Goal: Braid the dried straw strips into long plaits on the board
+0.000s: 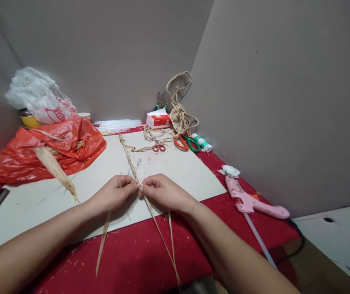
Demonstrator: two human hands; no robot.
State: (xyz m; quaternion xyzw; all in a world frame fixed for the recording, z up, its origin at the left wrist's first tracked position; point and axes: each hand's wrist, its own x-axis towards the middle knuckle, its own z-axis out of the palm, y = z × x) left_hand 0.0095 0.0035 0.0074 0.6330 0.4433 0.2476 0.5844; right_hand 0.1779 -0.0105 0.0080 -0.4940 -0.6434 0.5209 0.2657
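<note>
Left hand [114,194] and right hand [162,192] pinch a tan braided straw cord [129,157] together. Loose straw strips [162,239] trail toward the red worktop's [138,257] near edge.

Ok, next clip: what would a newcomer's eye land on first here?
Both hands meet at the centre, the left hand and right hand pinching the near end of a thin straw braid that runs away across the white board, loose strips trailing toward the camera. To the left lies a crumpled red bag with dried husks on it; to the right, a pink glue gun rests on the red cloth.
</note>
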